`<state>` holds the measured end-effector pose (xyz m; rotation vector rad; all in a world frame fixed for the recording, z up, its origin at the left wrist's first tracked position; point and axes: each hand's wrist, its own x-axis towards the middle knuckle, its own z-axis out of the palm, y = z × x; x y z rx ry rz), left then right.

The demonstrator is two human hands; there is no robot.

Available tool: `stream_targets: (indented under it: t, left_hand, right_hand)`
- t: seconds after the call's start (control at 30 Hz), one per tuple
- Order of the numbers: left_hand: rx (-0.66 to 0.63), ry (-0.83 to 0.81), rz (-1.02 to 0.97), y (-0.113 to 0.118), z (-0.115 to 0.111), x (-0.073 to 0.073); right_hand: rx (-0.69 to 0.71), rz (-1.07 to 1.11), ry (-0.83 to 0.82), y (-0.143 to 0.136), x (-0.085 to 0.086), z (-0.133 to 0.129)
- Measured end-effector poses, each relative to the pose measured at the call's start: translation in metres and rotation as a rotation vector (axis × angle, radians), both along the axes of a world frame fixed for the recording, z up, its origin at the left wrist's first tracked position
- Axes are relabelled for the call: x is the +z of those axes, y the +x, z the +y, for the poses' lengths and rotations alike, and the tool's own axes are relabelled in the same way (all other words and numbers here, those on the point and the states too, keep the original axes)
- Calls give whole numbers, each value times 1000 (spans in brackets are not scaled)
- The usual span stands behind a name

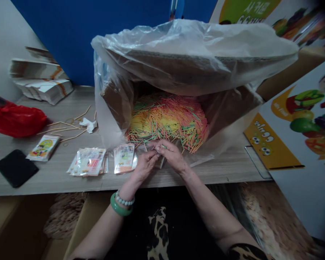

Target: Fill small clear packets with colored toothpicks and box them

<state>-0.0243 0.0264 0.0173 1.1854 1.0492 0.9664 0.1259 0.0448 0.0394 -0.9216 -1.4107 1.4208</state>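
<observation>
My left hand (147, 163) and my right hand (171, 154) meet at the front edge of the open box, fingers closed and fingertips close together. What they pinch is mostly hidden; a small yellow-green bit shows by my right fingers. Just beyond them, thin colored sticks (169, 121) in pink, yellow, green and orange lie heaped inside the cardboard box (116, 104), which has a clear plastic liner (200, 39). Left of my left hand lie a small stack of printed clear packets (124, 159) and a wider pile of similar packets (89, 162).
On the table's left are a small card pack (44, 148), a black flat object (16, 168), a red plastic bag (18, 119), loose tan sticks (73, 135) and crumpled white tissue (90, 125). Card stacks (43, 88) stand behind. A large printed carton (300, 126) is at right.
</observation>
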Motion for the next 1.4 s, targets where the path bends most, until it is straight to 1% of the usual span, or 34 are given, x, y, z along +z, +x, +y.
stream_targets:
  t: [0.1,0.2,0.27,0.33,0.43,0.5,0.6,0.67,0.7,0.77,0.83,0.9,0.97,1.0,1.07,1.1,1.17,1.27,1.37,1.4]
  left_hand:
    - [78,-83,-216,-1,1,0]
    - [133,-147,-379,-3,0,1]
    - [134,-152,-409,-4,-1,2]
    - [124,-155,-423,-3,-3,4]
    - [107,-144,-429,-2,-7,6]
    - [122,-138,-420,-2,-11,7]
    - [171,-128,-386,-8,-19,14]
    - [238,-54,-313,-21,-25,22]
    - [294,0,-266,-30,-28,26]
    - [445,93,-166,-58,-31,32]
    - [603,143,-59,-92,-30,32]
    - [771,199,183,-126,-22,23]
    - [844,217,547,-151,-12,10]
    - [858,207,753,-159,-7,4]
    - [844,156,1113,-165,1,-5]
    - [829,130,1242,-166,4,-7]
    - [808,99,1374,-163,5,-8]
    - [840,123,1389,-162,0,-4]
    - [914,233,1328,-160,-9,3]
    - [920,284,1283,-158,-12,5]
  right_hand:
    - [50,-146,49,7,-3,1]
    - [16,-166,47,14,-8,-2]
    - [-57,-179,18,16,-12,-4]
    - [-133,-255,2,16,-15,-7]
    - [-221,-330,46,14,-12,-11]
    - [-196,-326,91,12,-7,-13]
    - [-93,-313,113,3,-2,-16]
    - [-33,-299,106,-6,-4,-19]
    - [-8,-299,100,-12,-6,-20]
    - [12,-343,81,-27,-11,-23]
    - [-32,-490,56,-45,-14,-24]
    - [-85,-727,15,-67,-15,-23]
    - [-88,-968,-17,-91,-14,-19]
    - [-82,-1055,-2,-101,-14,-16]
    - [-79,-1143,80,-119,-18,-11]
    - [-82,-1148,112,-124,-21,-9]
    - [-100,-1101,111,-129,-28,-6]
    - [-162,-1004,33,-126,-36,-4]
    - [-201,-987,-14,-118,-38,-3]
    - [-200,-976,-7,-114,-38,-3]
